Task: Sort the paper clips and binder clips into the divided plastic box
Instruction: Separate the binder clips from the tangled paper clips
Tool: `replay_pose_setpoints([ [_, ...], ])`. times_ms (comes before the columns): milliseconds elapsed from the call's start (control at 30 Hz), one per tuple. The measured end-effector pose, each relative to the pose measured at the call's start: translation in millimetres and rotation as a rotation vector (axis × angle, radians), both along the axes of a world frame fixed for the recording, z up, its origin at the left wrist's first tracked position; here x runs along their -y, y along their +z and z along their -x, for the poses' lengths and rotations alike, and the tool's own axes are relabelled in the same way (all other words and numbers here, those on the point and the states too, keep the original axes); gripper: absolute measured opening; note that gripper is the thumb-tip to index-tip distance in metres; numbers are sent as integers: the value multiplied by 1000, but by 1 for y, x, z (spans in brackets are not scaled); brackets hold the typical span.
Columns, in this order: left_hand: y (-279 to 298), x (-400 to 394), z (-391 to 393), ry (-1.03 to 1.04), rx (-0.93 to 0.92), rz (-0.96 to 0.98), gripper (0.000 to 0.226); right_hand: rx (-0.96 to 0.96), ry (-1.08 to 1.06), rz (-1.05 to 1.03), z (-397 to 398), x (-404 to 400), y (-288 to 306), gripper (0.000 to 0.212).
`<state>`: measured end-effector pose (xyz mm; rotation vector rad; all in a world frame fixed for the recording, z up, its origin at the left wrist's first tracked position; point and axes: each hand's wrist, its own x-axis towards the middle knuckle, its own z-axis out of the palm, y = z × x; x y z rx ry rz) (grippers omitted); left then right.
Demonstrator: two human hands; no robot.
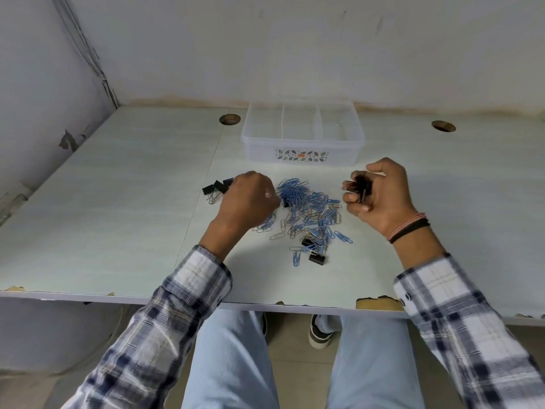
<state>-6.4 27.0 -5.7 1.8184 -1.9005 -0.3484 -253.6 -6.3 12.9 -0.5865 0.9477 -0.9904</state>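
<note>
A heap of blue and silver paper clips (309,211) lies mid-table, with black binder clips mixed in near its front (316,258). More black binder clips (213,188) sit at the left, just beyond my left hand (247,199). That hand is curled at the heap's left edge; its fingertips are hidden, so what it grips is unclear. My right hand (379,196) hovers to the right of the heap, closed on a bunch of black binder clips (358,185). The clear divided plastic box (302,153) stands behind the heap, its three compartments looking empty.
Two round cable holes (229,119) (443,126) pierce the white table near the back wall. The front table edge (374,302) is chipped. A wall closes in the left side.
</note>
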Motion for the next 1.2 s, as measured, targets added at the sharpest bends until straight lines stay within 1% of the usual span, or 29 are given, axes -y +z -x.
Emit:
replay_pose_setpoints([
  [33, 0, 2, 3, -18, 6, 9, 14, -61, -20, 5, 7, 4, 1, 22],
  [67, 0, 4, 7, -41, 9, -2, 14, -190, -41, 31, 14, 8, 2, 21],
  [167, -3, 9, 15, -73, 62, -46, 4, -807, -94, 190, 31, 17, -3, 16],
  [200, -4, 10, 17, -64, 75, -53, 10, -959, -93, 254, 35, 20, -5, 19],
  [267, -7, 13, 19, -80, 73, -51, 20, -1191, -49, 381, 42, 22, -7, 24],
  [333, -8, 15, 20, -90, 54, -53, 21, -1362, -1, 470, 45, 24, -9, 22],
  [400, -9, 16, 20, -103, 52, -64, 19, -1479, 25, 506, 43, 29, -11, 17],
  [500, -7, 17, 20, -106, 70, -74, 5, -1674, 43, 459, 34, 30, -14, 15],
  [567, -6, 17, 19, -126, 98, -65, 22, -1831, 66, 505, 27, 21, -14, 19],
  [600, -4, 16, 19, -138, 116, -60, 26, -1834, 83, 573, 22, 16, -11, 19],
  [633, -4, 16, 19, -153, 130, -50, 28, -1765, 119, 642, 17, 10, -5, 18],
  [667, -4, 16, 19, -164, 139, -51, 29, -1639, 192, 683, 11, 2, 1, 14],
  [700, -4, 17, 19, -178, 145, -48, 29, -1503, 316, 674, 4, -9, 9, 14],
  [733, -5, 17, 19, -192, 162, -56, 29, -1394, 471, 632, -4, -20, 18, 19],
  [767, -5, 18, 18, -206, 173, -56, 29, -1335, 621, 586, -12, -30, 23, 26],
  [800, -6, 19, 18, -210, 181, -59, 31, -1335, 739, 549, -19, -39, 26, 33],
  [867, -6, 20, 18, -205, 186, -42, 34, -1432, 867, 543, -29, -48, 25, 44],
  [900, -6, 21, 18, -199, 185, -29, 34, -1474, 889, 556, -33, -51, 22, 46],
  [967, -6, 22, 18, -195, 192, -23, 32, -1478, 881, 567, -36, -52, 16, 47],
  [1067, -3, 20, 19, -221, 249, -30, 27, -1436, 857, 589, -37, -51, 12, 35],
  [1133, -2, 18, 20, -234, 289, -24, 25, -1448, 852, 629, -36, -52, 11, 25],
  [1200, -3, 17, 20, -243, 315, -4, 25, -1452, 828, 669, -35, -54, 11, 21],
])
